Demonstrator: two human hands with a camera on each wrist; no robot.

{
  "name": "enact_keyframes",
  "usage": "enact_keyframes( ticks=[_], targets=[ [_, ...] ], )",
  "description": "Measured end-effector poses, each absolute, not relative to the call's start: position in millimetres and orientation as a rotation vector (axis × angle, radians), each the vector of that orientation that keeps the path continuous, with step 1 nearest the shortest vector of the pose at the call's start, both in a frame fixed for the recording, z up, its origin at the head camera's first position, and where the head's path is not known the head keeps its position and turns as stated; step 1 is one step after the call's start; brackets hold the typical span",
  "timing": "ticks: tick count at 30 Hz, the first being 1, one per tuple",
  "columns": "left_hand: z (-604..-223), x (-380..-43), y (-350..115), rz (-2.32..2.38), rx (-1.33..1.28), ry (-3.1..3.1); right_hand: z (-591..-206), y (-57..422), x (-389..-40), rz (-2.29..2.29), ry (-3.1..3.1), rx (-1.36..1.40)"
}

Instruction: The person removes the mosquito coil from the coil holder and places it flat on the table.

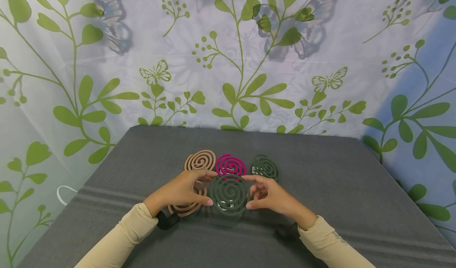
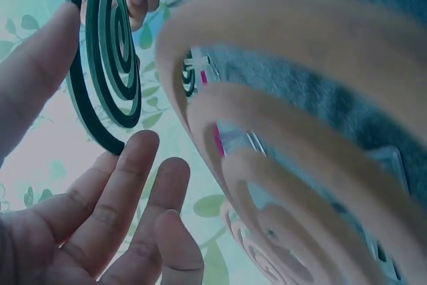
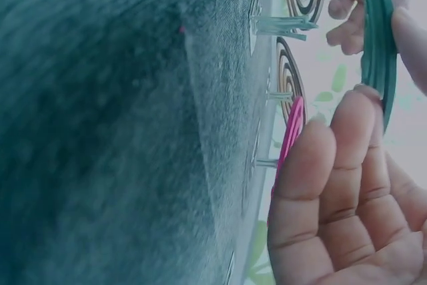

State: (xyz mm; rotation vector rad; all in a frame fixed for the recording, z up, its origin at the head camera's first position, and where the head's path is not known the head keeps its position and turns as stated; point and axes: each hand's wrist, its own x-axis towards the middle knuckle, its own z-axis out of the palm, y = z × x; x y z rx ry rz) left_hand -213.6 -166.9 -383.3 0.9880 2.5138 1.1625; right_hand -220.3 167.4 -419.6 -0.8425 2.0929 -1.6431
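One grey table (image 1: 338,208); over it, left hand (image 1: 185,189) and right hand (image 1: 270,194) pinch a dark green coil (image 1: 230,191) by its rim, nine and three o'clock. Pink coil (image 1: 231,166) at twelve. Keep pinches light, even; thin spiral likely snaps if twisted.

R grip (image 3: 350,211) on grn coil (image 3: 379,45)
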Motion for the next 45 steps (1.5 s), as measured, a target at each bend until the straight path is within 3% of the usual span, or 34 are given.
enact_keyframes(
  ticks=[45],
  targets=[
    [-374.5,-193.0,-106.9,1.525,0.846,2.302,-412.3,226.1,-223.8,-1.857,1.860,-0.947]
  ],
)
